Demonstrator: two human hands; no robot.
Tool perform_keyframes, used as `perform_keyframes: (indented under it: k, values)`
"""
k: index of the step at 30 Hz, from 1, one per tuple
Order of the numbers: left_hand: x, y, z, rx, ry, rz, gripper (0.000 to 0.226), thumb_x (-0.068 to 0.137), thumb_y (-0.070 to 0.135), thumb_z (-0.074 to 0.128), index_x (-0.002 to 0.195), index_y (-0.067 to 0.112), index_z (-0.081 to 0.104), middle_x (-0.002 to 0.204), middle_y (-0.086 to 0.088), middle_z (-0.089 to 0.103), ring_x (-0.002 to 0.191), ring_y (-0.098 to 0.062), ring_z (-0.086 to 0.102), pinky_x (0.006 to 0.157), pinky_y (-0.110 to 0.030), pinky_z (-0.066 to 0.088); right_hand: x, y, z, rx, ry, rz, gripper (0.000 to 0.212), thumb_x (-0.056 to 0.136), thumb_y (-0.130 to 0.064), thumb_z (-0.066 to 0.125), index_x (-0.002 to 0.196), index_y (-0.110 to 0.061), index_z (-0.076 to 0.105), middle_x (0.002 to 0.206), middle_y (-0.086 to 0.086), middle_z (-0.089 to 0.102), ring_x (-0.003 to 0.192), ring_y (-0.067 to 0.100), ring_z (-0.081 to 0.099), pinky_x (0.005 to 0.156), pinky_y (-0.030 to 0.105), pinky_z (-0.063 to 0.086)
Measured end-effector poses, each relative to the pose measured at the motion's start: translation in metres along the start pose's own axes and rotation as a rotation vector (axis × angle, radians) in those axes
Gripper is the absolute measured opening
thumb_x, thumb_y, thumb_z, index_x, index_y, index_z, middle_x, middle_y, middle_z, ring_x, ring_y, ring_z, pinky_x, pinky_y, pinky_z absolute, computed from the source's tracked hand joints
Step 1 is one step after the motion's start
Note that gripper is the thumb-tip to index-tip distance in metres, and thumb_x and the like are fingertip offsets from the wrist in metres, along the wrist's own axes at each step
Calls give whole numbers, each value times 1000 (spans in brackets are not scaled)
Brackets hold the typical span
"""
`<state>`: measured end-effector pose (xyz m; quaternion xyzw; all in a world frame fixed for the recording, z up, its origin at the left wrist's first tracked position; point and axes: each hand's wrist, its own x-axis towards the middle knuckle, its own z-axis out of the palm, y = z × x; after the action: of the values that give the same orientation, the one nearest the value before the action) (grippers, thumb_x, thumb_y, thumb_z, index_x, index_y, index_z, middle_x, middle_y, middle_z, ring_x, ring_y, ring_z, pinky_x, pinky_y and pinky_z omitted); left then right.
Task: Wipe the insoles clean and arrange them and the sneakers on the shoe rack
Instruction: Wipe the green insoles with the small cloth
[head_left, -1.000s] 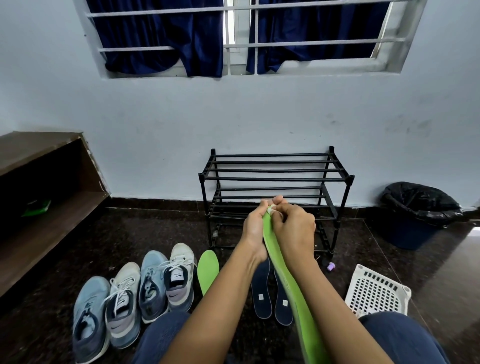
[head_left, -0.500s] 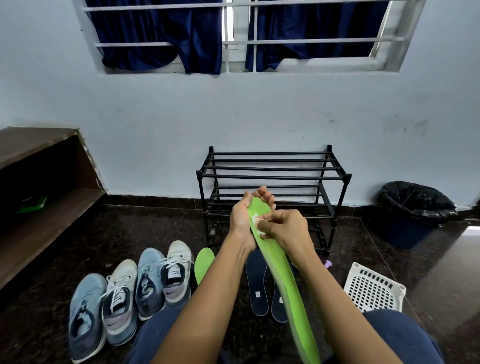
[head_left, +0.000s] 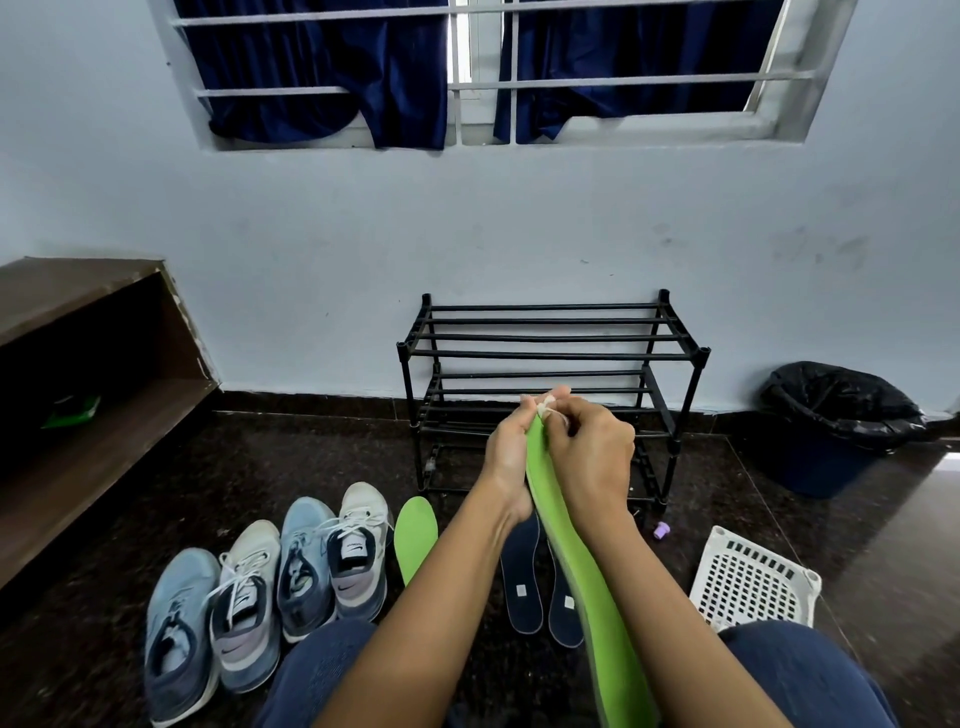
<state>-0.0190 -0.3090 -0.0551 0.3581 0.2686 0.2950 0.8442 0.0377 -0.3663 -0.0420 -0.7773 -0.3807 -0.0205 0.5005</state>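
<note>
A seated person's left hand (head_left: 506, 460) curls round the toe end of a green insole (head_left: 584, 582) held up mid-frame, its heel trailing toward 5 o'clock over the lap, while the right hand (head_left: 592, 457) pinches a small white wad (head_left: 546, 411) against the tip. The insole bows along its length, so it looks light, soft and springy and is best backed from behind wherever it is rubbed. The shoe rack (head_left: 550, 355) stands at 12 o'clock and the sneakers (head_left: 304, 566) at 8 o'clock.
</note>
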Motion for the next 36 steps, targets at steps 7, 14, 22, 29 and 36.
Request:
perform_keyframes:
  k: [7,14,22,29,36]
  values:
    - [4,10,-1,-41,9,60,51,106,34,22,105,5,64,101,-7,69,92,-16,64,81,-28,53,-5,-3,-7,212,-192,141,7,81,-16,70,87,-16,74,73,-1,69,67,10,62,61,11,45]
    - [9,14,-2,-182,5,104,52,105,37,23,99,6,64,88,-6,72,82,-15,66,82,-28,49,-9,-2,-15,235,-299,183,4,80,-16,72,84,-14,74,66,1,67,51,1,59,52,9,44]
    - [3,2,2,-42,31,53,50,105,39,26,110,7,65,112,-6,70,88,-16,68,80,-29,54,-5,3,1,55,-36,-24,14,86,-18,62,94,-13,73,82,8,70,75,24,64,73,31,47]
    - [1,10,1,-114,15,50,49,106,37,25,109,8,65,109,-6,70,89,-19,63,76,-29,56,2,-4,-3,81,-54,-7,11,84,-18,65,90,-14,73,78,4,71,77,24,65,79,36,50]
    - [10,20,-1,-158,2,152,50,106,33,22,103,6,64,96,-6,72,102,-17,63,94,-26,46,1,11,-8,95,-124,145,8,82,-21,68,79,-15,73,77,0,70,75,19,64,76,30,51]
